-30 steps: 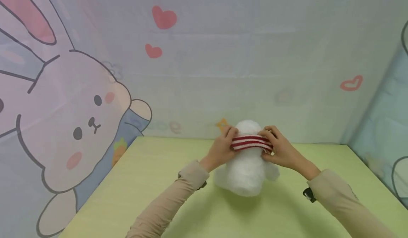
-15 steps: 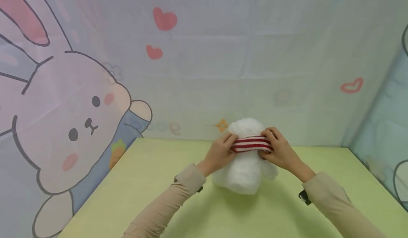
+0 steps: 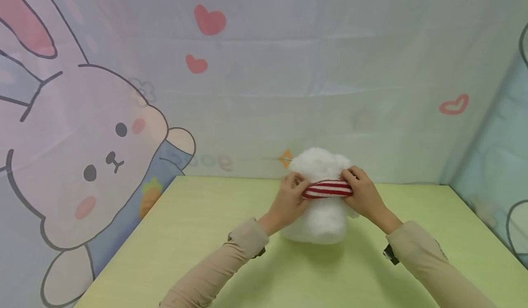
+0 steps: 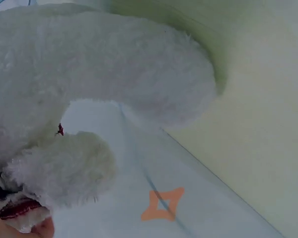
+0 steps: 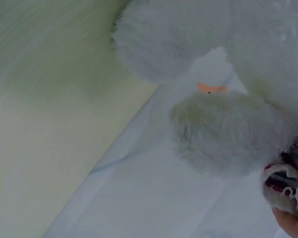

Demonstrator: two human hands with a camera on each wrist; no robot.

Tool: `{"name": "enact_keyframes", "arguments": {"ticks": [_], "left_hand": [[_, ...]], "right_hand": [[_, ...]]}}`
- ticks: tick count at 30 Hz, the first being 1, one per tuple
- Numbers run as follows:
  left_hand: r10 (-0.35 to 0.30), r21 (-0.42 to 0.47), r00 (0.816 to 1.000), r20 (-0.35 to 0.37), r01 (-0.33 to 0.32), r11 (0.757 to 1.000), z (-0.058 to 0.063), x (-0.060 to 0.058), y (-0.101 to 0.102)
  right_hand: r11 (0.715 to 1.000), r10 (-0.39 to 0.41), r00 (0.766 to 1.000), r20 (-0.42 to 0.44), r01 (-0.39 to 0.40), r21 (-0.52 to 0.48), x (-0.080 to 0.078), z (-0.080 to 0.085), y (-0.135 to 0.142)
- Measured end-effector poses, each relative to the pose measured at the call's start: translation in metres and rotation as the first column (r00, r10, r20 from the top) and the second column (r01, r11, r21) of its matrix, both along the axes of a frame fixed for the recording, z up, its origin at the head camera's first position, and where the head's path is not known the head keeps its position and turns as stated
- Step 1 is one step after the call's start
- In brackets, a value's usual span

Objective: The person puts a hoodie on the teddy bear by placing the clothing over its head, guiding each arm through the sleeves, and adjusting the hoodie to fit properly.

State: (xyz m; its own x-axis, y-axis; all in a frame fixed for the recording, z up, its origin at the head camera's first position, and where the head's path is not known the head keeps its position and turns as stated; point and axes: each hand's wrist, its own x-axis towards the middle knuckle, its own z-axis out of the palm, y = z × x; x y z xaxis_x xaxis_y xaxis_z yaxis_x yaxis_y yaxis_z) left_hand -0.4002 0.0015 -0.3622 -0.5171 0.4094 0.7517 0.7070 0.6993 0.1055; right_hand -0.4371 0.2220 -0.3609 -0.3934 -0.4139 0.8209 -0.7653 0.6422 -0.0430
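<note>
A fluffy white plush toy (image 3: 323,223) stands upright in the head view, its rounded top above a red-and-white striped knit band (image 3: 328,189). The band stretches across the toy's neck area. My left hand (image 3: 288,202) pinches its left end, thumb and fingers near the fur. On the other side my right hand (image 3: 365,200) pinches the right end. From the left wrist, a curved furry limb (image 4: 169,74) and a shorter one (image 4: 64,168) show beside the band's edge (image 4: 22,208). Loose threads hang at the band's end (image 5: 283,186) in the right wrist view.
The toy is over a pale green tabletop (image 3: 185,234). Behind it hangs a light backdrop (image 3: 264,92) printed with hearts and a large cartoon rabbit (image 3: 99,161). A side sheet (image 3: 503,161) borders the table at the right.
The toy has tipped so more of its furry top shows above the band, and its lower end has moved up a little. Both hands keep their grip on the band.
</note>
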Motion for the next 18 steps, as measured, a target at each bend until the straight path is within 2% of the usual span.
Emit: {"name": "enact_keyframes", "arguments": {"ticks": [3, 6, 8, 10, 12, 14, 17, 18], "left_hand": [[0.012, 0.070, 0.999, 0.048, -0.015, 0.997, -0.005, -0.002, 0.004], [-0.009, 0.104, 0.995, 0.103, -0.002, 0.995, -0.009, -0.005, 0.003], [0.018, 0.091, 0.991, 0.129, -0.030, 0.995, -0.011, -0.005, 0.002], [0.072, 0.065, 0.984, 0.161, -0.083, 0.994, -0.012, -0.005, 0.000], [0.130, 0.042, 0.968, 0.213, -0.142, 0.989, -0.013, -0.004, -0.001], [0.161, 0.028, 0.943, 0.292, -0.177, 0.984, -0.013, -0.004, -0.002], [0.147, 0.016, 0.902, 0.406, -0.167, 0.986, -0.012, -0.004, -0.005], [0.133, 0.015, 0.892, 0.433, -0.155, 0.988, -0.011, -0.004, -0.007]], "right_hand": [[1.000, 0.002, 0.998, 0.066, -0.002, 0.008, 0.000, -0.002, 0.006], [1.000, 0.003, 0.989, 0.146, -0.007, 0.025, 0.003, -0.003, 0.011], [0.999, 0.000, 0.981, 0.192, -0.006, 0.032, 0.005, -0.004, 0.011], [1.000, -0.011, 0.975, 0.222, 0.005, 0.028, 0.007, -0.006, 0.012], [1.000, -0.024, 0.971, 0.237, 0.021, 0.015, 0.008, -0.009, 0.011], [0.999, -0.025, 0.969, 0.247, 0.031, -0.017, 0.009, -0.014, 0.010], [0.996, 0.016, 0.958, 0.285, 0.009, -0.087, 0.011, -0.021, 0.008], [0.994, 0.040, 0.948, 0.315, -0.005, -0.112, 0.012, -0.023, 0.008]]}}
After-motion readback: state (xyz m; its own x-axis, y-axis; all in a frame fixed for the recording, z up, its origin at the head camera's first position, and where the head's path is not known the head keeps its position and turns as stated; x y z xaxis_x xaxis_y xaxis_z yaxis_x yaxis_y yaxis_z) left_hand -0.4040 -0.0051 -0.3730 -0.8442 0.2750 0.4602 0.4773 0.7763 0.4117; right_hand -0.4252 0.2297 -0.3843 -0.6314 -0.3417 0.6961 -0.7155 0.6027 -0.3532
